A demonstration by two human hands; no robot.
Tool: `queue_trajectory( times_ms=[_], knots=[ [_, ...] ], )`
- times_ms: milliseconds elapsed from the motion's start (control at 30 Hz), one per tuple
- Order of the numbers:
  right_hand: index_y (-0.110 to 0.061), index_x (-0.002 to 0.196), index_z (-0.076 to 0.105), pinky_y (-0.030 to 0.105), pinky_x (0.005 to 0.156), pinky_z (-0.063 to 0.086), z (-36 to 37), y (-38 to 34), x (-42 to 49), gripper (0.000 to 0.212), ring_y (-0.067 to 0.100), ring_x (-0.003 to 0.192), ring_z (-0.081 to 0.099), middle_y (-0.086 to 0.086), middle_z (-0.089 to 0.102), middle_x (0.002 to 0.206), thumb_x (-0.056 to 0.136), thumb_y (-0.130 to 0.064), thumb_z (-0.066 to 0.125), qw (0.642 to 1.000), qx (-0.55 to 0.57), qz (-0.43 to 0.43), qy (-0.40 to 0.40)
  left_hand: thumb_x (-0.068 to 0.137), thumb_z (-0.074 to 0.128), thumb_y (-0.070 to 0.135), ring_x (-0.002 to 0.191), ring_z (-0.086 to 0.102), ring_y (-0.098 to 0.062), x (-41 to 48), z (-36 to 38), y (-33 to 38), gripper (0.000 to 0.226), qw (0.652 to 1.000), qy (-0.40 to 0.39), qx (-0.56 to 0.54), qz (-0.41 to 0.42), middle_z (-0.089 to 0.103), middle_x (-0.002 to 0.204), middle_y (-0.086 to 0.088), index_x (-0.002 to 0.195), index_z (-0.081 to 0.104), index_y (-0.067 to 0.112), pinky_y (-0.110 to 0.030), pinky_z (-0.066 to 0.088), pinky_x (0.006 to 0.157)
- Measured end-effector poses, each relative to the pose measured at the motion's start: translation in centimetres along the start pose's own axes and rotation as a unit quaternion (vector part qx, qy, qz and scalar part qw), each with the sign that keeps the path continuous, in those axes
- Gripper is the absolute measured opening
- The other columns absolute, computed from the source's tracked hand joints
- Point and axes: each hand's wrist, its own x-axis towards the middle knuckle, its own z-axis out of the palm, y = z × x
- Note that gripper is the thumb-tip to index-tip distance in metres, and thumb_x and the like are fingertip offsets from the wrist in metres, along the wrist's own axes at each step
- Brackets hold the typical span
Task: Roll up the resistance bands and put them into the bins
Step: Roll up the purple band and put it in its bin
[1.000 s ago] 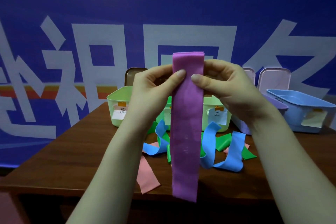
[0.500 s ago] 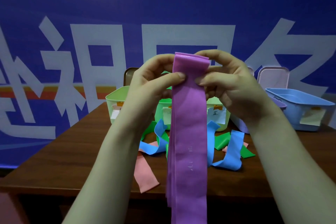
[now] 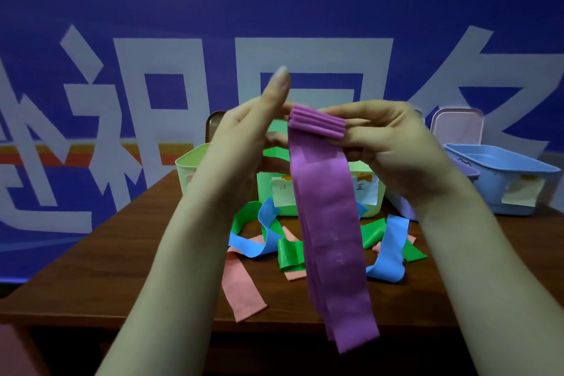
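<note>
A purple resistance band point(image 3: 329, 223) hangs in front of me, its top end wound into a small roll at chest height. My right hand point(image 3: 393, 146) pinches the right end of that roll. My left hand point(image 3: 244, 137) holds the left end, thumb pointing straight up, fingers hidden behind the band. On the brown table point(image 3: 122, 253) below lie loose bands: blue point(image 3: 387, 250), green point(image 3: 291, 253) and pink point(image 3: 241, 290). Behind them stand light green bins point(image 3: 189, 168) with paper labels, and a light blue bin point(image 3: 500, 174) at the right.
A purple bin point(image 3: 464, 169) sits partly hidden behind my right wrist, next to the blue one. Two lids point(image 3: 457, 125) lean against the blue wall banner at the back. The table's near edge runs just below the pink band.
The flat top end of the purple band has been wound into a small roll. My left thumb has lifted off the band and now points up.
</note>
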Motion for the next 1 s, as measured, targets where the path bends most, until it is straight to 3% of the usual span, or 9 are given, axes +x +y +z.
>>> queue_trajectory(
  times_ms=[133,200,333,500,567,633,800,900,1000],
  knots=[
    [-0.011,0.088,0.071,0.017,0.054,0.052,0.2,0.1,-0.2,0.035,0.01,0.064,0.068,0.002,0.074,0.071,0.082,0.019,0.052,0.999,-0.046,-0.001,0.001,0.085,0.066,0.035,0.063,0.058,-0.013,0.3,0.4,-0.7,0.024,1.0,0.018,0.025,0.005,0.06,0.071,-0.001,0.069,0.061,0.018,-0.025,0.049,0.048],
    [-0.013,0.088,0.072,0.021,0.061,0.057,0.0,0.3,-0.3,0.037,0.014,0.071,0.07,0.002,0.075,0.075,0.083,0.018,0.052,0.999,-0.045,0.002,0.002,0.083,0.068,0.031,0.068,0.061,-0.012,0.5,0.3,-1.0,0.013,1.0,0.007,0.016,-0.022,0.065,0.078,0.0,0.082,0.067,0.018,-0.025,0.051,0.051],
    [-0.011,0.096,0.07,0.026,0.072,0.059,-0.2,0.6,-0.3,0.03,0.018,0.082,0.072,0.004,0.075,0.084,0.085,0.012,0.055,0.999,-0.04,0.008,0.003,0.084,0.063,0.042,0.075,0.059,-0.021,0.4,0.4,-1.7,0.035,0.996,-0.014,-0.001,-0.085,0.066,0.09,-0.006,0.103,0.069,0.013,-0.023,0.052,0.052],
    [-0.012,0.117,0.06,0.031,0.075,0.056,-0.4,1.3,0.2,0.031,0.02,0.077,0.068,0.009,0.072,0.091,0.086,-0.011,0.058,0.998,0.026,0.045,0.017,0.09,0.059,0.034,0.069,0.051,-0.019,0.5,0.5,-2.1,0.031,0.999,0.025,-0.006,-0.029,0.058,0.081,-0.013,0.091,0.072,0.005,-0.017,0.047,0.047],
    [-0.009,0.112,0.061,0.03,0.074,0.056,-0.1,1.4,0.3,0.024,0.019,0.077,0.066,0.008,0.071,0.089,0.095,-0.019,0.047,0.997,0.041,0.064,0.017,0.089,0.06,0.032,0.068,0.053,-0.019,0.6,0.5,-2.4,0.027,0.999,0.036,0.001,-0.01,0.06,0.077,-0.011,0.086,0.072,0.008,-0.018,0.047,0.049],
    [-0.012,0.104,0.065,0.033,0.078,0.056,0.3,1.5,0.2,0.036,0.023,0.086,0.067,0.008,0.072,0.093,0.094,-0.036,0.04,0.996,0.019,0.082,-0.004,0.089,0.061,0.031,0.066,0.053,-0.018,0.5,0.6,-2.6,0.029,0.999,0.036,0.023,0.017,0.06,0.073,-0.011,0.084,0.072,0.005,-0.021,0.047,0.051],
    [-0.022,0.097,0.067,0.027,0.05,0.051,1.5,1.5,-0.2,0.038,0.014,0.064,0.064,-0.005,0.069,0.071,0.083,-0.05,0.044,0.994,-0.081,0.058,-0.041,0.088,0.063,0.026,0.063,0.056,-0.02,0.2,0.7,-2.9,0.033,0.997,0.041,0.023,0.064,0.063,0.075,-0.028,0.087,0.069,-0.006,-0.022,0.046,0.049],
    [-0.015,0.103,0.06,0.022,0.047,0.044,1.5,1.8,-0.1,0.037,0.008,0.054,0.057,-0.009,0.064,0.063,0.08,-0.043,0.052,0.997,-0.045,0.059,-0.024,0.088,0.064,0.021,0.064,0.056,-0.024,0.1,0.5,-3.0,0.029,0.995,0.044,0.027,0.086,0.063,0.082,-0.035,0.087,0.068,-0.008,-0.024,0.046,0.049],
    [-0.013,0.101,0.056,0.019,0.05,0.043,1.3,2.1,-0.1,0.033,0.002,0.051,0.055,-0.01,0.062,0.06,0.079,-0.037,0.054,0.997,-0.003,0.063,-0.032,0.088,0.064,0.018,0.068,0.063,-0.021,-0.3,0.4,-2.8,0.017,0.993,0.039,0.036,0.103,0.069,0.082,-0.024,0.09,0.071,0.002,-0.026,0.051,0.054]
  ],
)
